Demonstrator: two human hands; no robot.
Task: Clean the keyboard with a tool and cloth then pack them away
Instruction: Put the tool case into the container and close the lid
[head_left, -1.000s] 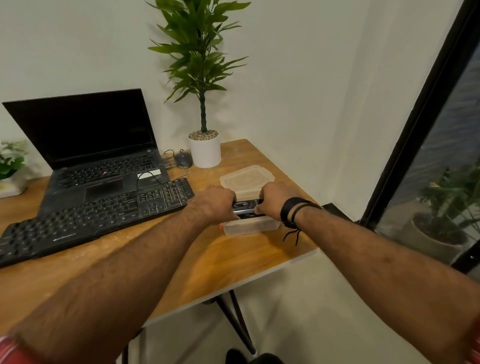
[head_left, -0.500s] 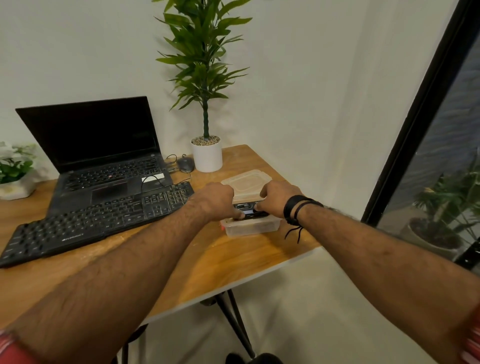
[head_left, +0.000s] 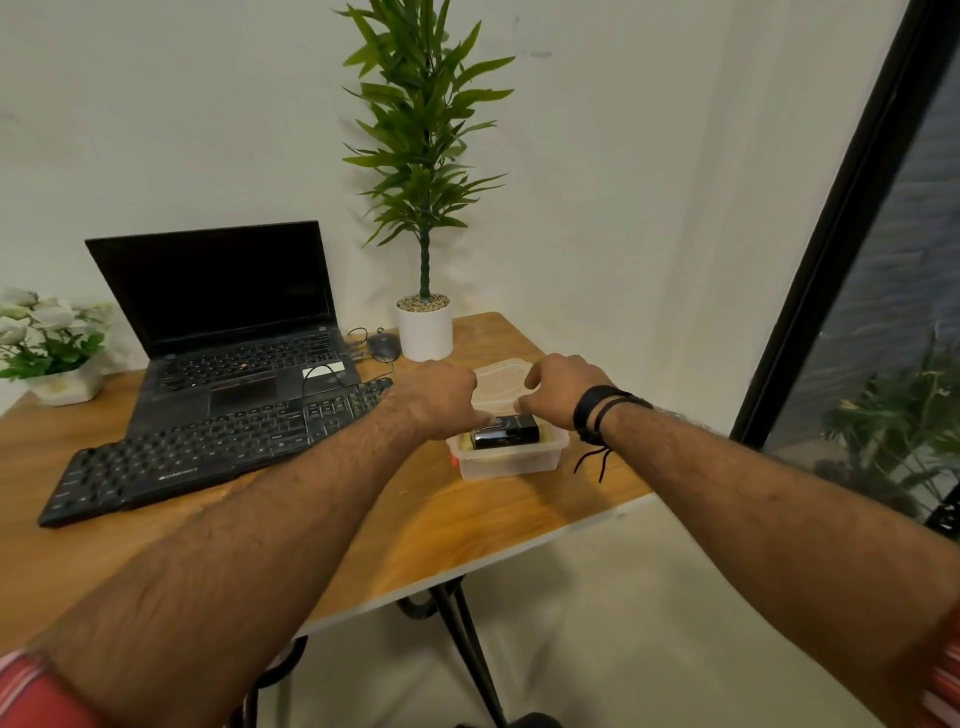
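Both hands above the open box

Left hand (head_left: 439, 397) fingers curl, touching the black tool (head_left: 504, 432) in the plastic box (head_left: 511, 460); right hand (head_left: 558, 387) fingers curl loosely, holding nothing.

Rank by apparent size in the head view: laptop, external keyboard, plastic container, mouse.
1. laptop
2. external keyboard, long but thin, and nearer the camera, so its place behind the laptop is unsure
3. plastic container, partly hidden by both hands
4. mouse, smallest and farthest away
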